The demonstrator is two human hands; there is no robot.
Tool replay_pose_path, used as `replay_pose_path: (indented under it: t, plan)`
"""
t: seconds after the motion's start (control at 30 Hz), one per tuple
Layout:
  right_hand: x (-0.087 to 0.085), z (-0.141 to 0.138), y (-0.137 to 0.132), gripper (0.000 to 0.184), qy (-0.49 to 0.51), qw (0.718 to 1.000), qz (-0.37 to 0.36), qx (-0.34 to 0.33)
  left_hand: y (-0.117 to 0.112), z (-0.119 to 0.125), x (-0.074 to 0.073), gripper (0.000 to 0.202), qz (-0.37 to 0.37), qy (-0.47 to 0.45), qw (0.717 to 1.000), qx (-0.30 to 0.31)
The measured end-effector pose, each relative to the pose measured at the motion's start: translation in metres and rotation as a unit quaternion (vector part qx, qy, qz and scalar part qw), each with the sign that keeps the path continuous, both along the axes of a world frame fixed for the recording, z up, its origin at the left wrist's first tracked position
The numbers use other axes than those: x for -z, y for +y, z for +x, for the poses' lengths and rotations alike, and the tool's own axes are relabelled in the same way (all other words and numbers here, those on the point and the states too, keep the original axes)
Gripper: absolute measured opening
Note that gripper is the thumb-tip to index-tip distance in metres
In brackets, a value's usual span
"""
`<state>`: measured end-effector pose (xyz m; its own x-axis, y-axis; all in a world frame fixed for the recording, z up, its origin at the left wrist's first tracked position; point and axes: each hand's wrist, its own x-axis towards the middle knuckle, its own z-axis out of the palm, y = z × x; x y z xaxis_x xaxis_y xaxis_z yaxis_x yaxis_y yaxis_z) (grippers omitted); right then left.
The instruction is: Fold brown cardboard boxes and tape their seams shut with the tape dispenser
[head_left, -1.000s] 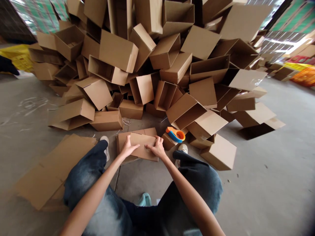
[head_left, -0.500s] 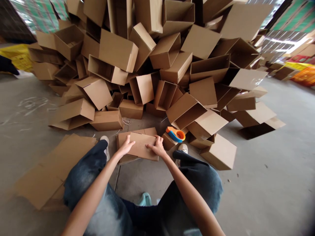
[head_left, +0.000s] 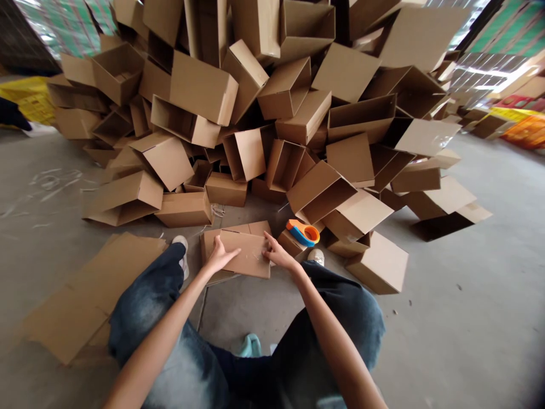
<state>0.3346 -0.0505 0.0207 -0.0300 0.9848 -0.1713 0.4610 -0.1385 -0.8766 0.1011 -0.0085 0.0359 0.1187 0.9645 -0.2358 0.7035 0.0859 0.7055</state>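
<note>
A flat, closed-looking cardboard box (head_left: 244, 263) lies on the floor between my feet, over other cardboard. My left hand (head_left: 218, 257) grips its left part, thumb stretched across the top and the other fingers partly hidden at the far side. At the right end, my right hand (head_left: 280, 254) holds the edge between thumb and fingers, the index finger reaching toward the far corner. A shiny patch, perhaps clear tape, shows by the right thumb. Close to that hand, an orange and blue tape dispenser (head_left: 296, 232) rests on a small cardboard box (head_left: 290, 244).
A tall heap of open cardboard boxes (head_left: 204, 88) rises in front. Flattened cardboard sheets (head_left: 85, 301) lie at left on the concrete floor. Yellow crates (head_left: 32, 99) and part of another person's leg (head_left: 15, 115) appear far left; an orange crate (head_left: 525, 132) stands far right.
The box top has shifted slightly left, and the shiny patch now shows on its right end. My right hand has slid outward to the edge, its index finger straighter; the left thumb reaches farther inward.
</note>
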Motion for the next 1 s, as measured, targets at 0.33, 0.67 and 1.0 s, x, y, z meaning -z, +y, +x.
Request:
replay_pose_path:
  t: [0.33, 0.67, 1.0]
  plan:
    - [0.000, -0.004, -0.005, 0.095, -0.001, 1.000, 0.016, -0.022, -0.012, 0.010, -0.005, 0.121, 0.090, 0.060, 0.994, 0.003]
    - [-0.004, -0.023, -0.008, 0.080, -0.025, 0.999, -0.013, 0.030, -0.015, 0.013, 0.000, 0.119, 0.116, 0.113, 0.987, 0.002]
    - [-0.004, -0.013, -0.004, 0.085, 0.026, 0.998, 0.001, -0.055, -0.021, 0.024, -0.002, 0.130, 0.066, 0.149, 0.986, -0.040]
